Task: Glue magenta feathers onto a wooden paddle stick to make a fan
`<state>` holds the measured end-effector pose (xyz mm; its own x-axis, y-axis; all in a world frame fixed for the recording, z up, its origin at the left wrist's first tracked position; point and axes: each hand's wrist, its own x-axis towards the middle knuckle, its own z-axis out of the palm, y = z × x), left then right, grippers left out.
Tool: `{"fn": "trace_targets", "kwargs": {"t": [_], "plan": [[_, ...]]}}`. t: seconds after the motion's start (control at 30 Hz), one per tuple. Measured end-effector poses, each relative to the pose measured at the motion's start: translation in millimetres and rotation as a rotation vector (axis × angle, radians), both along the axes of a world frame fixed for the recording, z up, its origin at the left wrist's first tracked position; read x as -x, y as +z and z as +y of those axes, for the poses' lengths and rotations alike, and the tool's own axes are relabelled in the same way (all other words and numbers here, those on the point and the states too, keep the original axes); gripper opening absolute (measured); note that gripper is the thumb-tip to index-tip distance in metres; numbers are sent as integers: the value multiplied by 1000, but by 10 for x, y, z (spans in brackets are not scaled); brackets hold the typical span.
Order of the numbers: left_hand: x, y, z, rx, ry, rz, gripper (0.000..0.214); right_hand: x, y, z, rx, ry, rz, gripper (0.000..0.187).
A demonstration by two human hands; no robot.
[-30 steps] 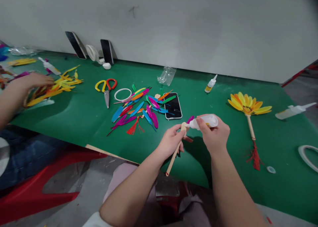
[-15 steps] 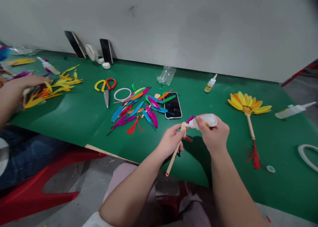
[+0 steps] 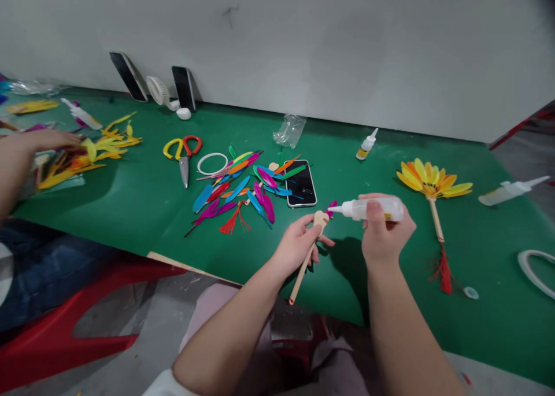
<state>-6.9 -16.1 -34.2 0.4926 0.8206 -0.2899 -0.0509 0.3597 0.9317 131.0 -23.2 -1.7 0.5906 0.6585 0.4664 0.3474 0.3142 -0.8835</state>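
My left hand (image 3: 296, 246) is closed round a wooden stick (image 3: 306, 261) with a rounded head, held slanted over the near edge of the green table (image 3: 143, 199). A magenta feather (image 3: 332, 204) shows just behind the stick's head. My right hand (image 3: 385, 231) grips a white glue bottle (image 3: 368, 208) lying sideways, its nozzle pointing left and a short way from the stick's head. A pile of coloured feathers (image 3: 243, 185) with a red tassel (image 3: 232, 221) lies to the left of my hands.
A black phone (image 3: 301, 183), yellow-red scissors (image 3: 182, 153) and a white ring (image 3: 212, 163) lie mid-table. A finished yellow feather fan (image 3: 431, 182) rests at right, with small glue bottles (image 3: 366, 144) nearby. Another person's hand (image 3: 41, 141) touches yellow feathers (image 3: 87, 153) at left.
My right hand has drawn the glue bottle to the right, away from the stick's head. The other person's hand has shifted among the yellow feathers.
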Motion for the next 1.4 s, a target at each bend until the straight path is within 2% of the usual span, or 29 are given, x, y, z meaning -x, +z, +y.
{"fn": "trace_targets", "kwargs": {"t": [0.13,0.4,0.5,0.57,0.63,0.73,1.03,1.17,1.3,1.4], "plan": [[-3,1,0,17,10,-2,34,-61,-33,65,-54,151,271,26],[-4,0,-5,12,18,8,34,-176,34,98,62,470,743,28],[-4,-2,-8,11,18,8,35,-224,33,113,72,517,925,35],[-5,-5,-9,14,16,4,34,-242,20,135,90,492,987,41],[-7,-6,-8,19,16,2,34,-248,2,157,116,427,1012,43],[-8,-5,-3,20,13,9,33,-251,-22,175,162,373,1023,36],[-5,-1,3,20,10,13,36,-256,-40,175,211,506,947,31],[-1,7,0,15,18,15,36,-242,-22,157,151,535,838,29],[1,20,-4,13,21,16,35,-209,-3,132,81,439,850,25],[-3,19,-4,29,22,24,37,-165,5,118,69,352,739,28]]}}
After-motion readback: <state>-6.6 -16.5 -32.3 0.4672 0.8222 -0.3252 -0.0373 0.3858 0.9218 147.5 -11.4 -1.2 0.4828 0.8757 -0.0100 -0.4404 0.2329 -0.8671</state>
